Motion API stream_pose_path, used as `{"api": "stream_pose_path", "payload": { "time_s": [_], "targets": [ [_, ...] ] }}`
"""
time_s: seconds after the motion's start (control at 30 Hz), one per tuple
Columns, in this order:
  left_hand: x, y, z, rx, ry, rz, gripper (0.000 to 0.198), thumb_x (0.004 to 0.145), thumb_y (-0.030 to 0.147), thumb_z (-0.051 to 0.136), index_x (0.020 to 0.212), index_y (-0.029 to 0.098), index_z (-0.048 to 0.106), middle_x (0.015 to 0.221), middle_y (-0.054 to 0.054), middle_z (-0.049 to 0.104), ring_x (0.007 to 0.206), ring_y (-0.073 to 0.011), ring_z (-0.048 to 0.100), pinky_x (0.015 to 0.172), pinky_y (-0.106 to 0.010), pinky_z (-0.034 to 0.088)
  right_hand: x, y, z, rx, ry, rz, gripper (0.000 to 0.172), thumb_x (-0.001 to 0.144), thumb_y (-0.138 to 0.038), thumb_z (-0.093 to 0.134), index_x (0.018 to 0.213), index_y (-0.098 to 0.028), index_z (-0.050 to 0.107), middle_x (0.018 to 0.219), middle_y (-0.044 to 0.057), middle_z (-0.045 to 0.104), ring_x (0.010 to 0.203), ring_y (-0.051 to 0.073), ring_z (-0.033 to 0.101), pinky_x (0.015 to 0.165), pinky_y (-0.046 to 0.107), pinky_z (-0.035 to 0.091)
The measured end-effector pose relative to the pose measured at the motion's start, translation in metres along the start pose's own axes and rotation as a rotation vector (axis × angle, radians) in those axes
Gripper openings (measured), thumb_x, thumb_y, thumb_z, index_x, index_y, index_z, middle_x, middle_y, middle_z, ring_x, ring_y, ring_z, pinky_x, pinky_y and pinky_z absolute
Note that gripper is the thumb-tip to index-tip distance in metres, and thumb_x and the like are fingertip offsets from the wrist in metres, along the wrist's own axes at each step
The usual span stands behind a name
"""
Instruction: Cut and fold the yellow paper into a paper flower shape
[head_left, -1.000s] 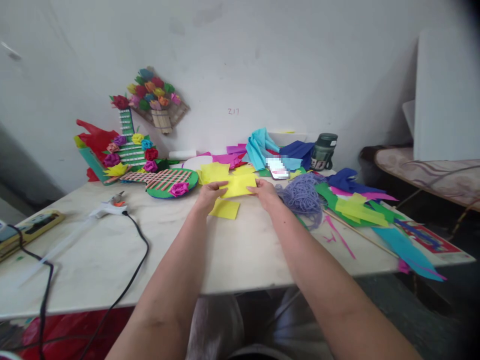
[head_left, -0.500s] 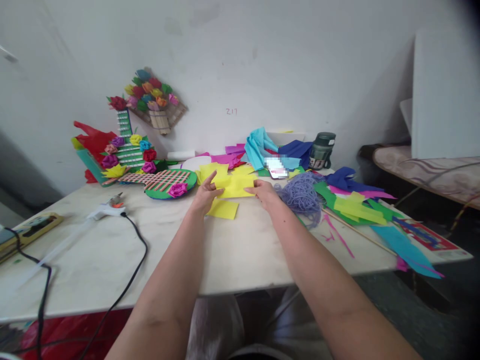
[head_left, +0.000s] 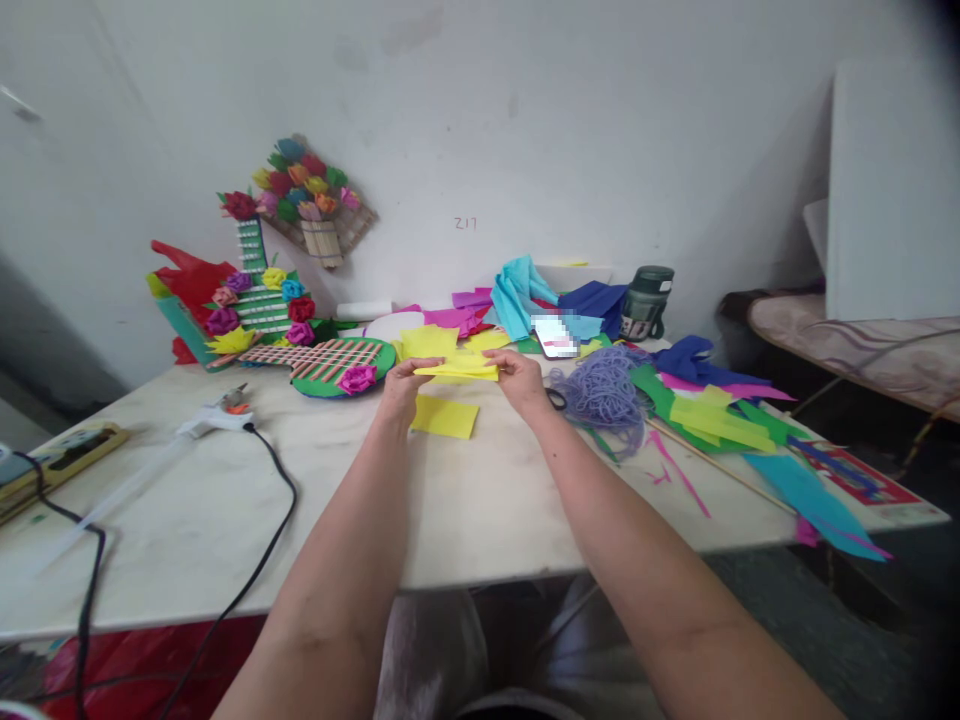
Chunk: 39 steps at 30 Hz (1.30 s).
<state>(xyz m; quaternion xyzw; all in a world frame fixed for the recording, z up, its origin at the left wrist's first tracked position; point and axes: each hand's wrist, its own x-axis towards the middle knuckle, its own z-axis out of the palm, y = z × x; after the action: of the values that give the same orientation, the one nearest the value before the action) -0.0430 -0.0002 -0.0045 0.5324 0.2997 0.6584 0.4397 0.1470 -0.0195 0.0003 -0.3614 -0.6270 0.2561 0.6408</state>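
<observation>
**Holding a yellow paper sheet (head_left: pixel 459 370) between two hands**

Pinching the thin sheet by its left end with the left hand (head_left: pixel 401 392) and by its right end with the right hand (head_left: pixel 523 385), fingers closed on the paper in both grips. Held nearly level and seen almost edge-on, just above the far middle of the table (head_left: pixel 450 510). Hovering over a second yellow square (head_left: pixel 446 416), matte and flat on the board. Flanked on the right by a loose tangle of purple yarn (head_left: pixel 604 392) and overlapping coloured paper strips (head_left: pixel 712 418), on the left by a green disc (head_left: pixel 341 362) woven with pale slats and topped with a pink paper rose. Sharing the pale, smooth tabletop with a white glue gun (head_left: pixel 214 415) and its black cord. Backed by a plain white wall (head_left: pixel 525 120) bearing a fan of paper flowers (head_left: pixel 311 200), with a dark green flask (head_left: pixel 646 300) standing near it.
</observation>
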Motion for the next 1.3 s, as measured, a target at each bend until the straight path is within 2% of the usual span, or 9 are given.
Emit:
{"api": "stream_pose_path", "payload": {
  "time_s": [0.27, 0.47, 0.6, 0.7, 0.9, 1.03, 1.1, 1.17, 1.3],
  "targets": [
    [0.000, 0.003, -0.003, 0.029, -0.018, 0.062, 0.009, 0.051, 0.013, 0.061, 0.058, 0.018, 0.064, 0.077, -0.004, 0.067, 0.087, -0.0211, 0.058, 0.086, -0.038, 0.036, -0.004, -0.007, 0.004, 0.065, 0.034, 0.040, 0.018, 0.061, -0.006, 0.054, 0.071, -0.021, 0.056, 0.096, 0.002, 0.063, 0.094, 0.015, 0.057, 0.084, 0.028, 0.044],
    [-0.001, 0.006, -0.004, 0.062, -0.093, 0.086, 0.011, 0.051, 0.011, 0.060, 0.059, 0.018, 0.065, 0.080, -0.004, 0.067, 0.086, -0.0202, 0.058, 0.085, -0.036, 0.037, -0.003, -0.007, 0.002, 0.128, 0.023, 0.034, 0.048, 0.058, -0.005, 0.058, 0.102, -0.024, 0.052, 0.092, 0.001, 0.064, 0.088, 0.012, 0.060, 0.082, 0.026, 0.044],
    [-0.002, 0.009, -0.005, 0.084, -0.091, 0.093, 0.010, 0.051, 0.011, 0.060, 0.057, 0.018, 0.064, 0.078, -0.004, 0.066, 0.087, -0.0208, 0.057, 0.085, -0.036, 0.037, -0.001, -0.006, -0.001, 0.051, -0.001, -0.024, 0.027, 0.062, -0.006, 0.052, 0.080, -0.023, 0.064, 0.093, 0.000, 0.064, 0.092, 0.013, 0.058, 0.088, 0.027, 0.041],
    [-0.002, 0.010, -0.006, 0.081, -0.077, 0.094, 0.009, 0.051, 0.011, 0.060, 0.057, 0.018, 0.064, 0.077, -0.004, 0.066, 0.088, -0.0203, 0.057, 0.085, -0.035, 0.036, -0.001, -0.009, -0.002, 0.006, -0.004, -0.043, 0.025, 0.063, -0.005, 0.048, 0.061, -0.023, 0.065, 0.090, 0.000, 0.065, 0.091, 0.013, 0.058, 0.089, 0.028, 0.041],
    [-0.002, 0.011, -0.007, 0.115, -0.113, 0.114, 0.009, 0.052, 0.011, 0.060, 0.057, 0.018, 0.064, 0.086, -0.005, 0.066, 0.095, -0.0225, 0.054, 0.086, -0.037, 0.035, -0.002, -0.009, -0.002, 0.046, 0.025, 0.032, 0.026, 0.061, -0.003, 0.050, 0.057, -0.023, 0.065, 0.087, -0.001, 0.065, 0.089, 0.014, 0.059, 0.086, 0.028, 0.043],
    [-0.002, 0.011, -0.009, 0.240, -0.074, 0.183, 0.008, 0.054, 0.012, 0.061, 0.057, 0.019, 0.063, 0.102, -0.005, 0.063, 0.107, -0.0230, 0.046, 0.096, -0.039, 0.023, -0.002, -0.002, -0.001, 0.111, -0.026, 0.086, 0.019, 0.056, -0.005, 0.059, 0.061, -0.022, 0.064, 0.087, 0.000, 0.066, 0.085, 0.013, 0.060, 0.083, 0.026, 0.044],
    [-0.001, 0.009, -0.010, 0.252, -0.047, 0.172, 0.007, 0.055, 0.014, 0.062, 0.058, 0.019, 0.063, 0.097, -0.005, 0.064, 0.105, -0.0228, 0.046, 0.097, -0.040, 0.020, -0.002, 0.001, 0.000, 0.107, -0.054, 0.123, 0.017, 0.052, -0.010, 0.066, 0.065, -0.022, 0.065, 0.085, 0.000, 0.066, 0.081, 0.013, 0.060, 0.080, 0.026, 0.046],
    [0.000, 0.006, -0.010, 0.189, -0.040, 0.104, 0.006, 0.054, 0.015, 0.063, 0.060, 0.018, 0.063, 0.085, -0.005, 0.067, 0.095, -0.0224, 0.052, 0.092, -0.040, 0.027, -0.002, 0.003, 0.000, 0.063, -0.063, 0.155, 0.015, 0.052, -0.019, 0.069, 0.066, -0.021, 0.064, 0.074, -0.001, 0.065, 0.073, 0.013, 0.061, 0.071, 0.025, 0.048],
    [0.004, 0.000, -0.009, 0.061, 0.026, -0.072, 0.013, 0.049, 0.013, 0.064, 0.061, 0.016, 0.062, 0.058, 0.001, 0.060, 0.063, -0.0142, 0.055, 0.067, -0.028, 0.041, -0.002, -0.002, -0.001, -0.006, -0.072, 0.277, 0.022, 0.056, -0.036, 0.068, 0.059, -0.018, 0.057, 0.049, -0.004, 0.054, 0.044, 0.010, 0.053, 0.039, 0.019, 0.039]
  ]
}}
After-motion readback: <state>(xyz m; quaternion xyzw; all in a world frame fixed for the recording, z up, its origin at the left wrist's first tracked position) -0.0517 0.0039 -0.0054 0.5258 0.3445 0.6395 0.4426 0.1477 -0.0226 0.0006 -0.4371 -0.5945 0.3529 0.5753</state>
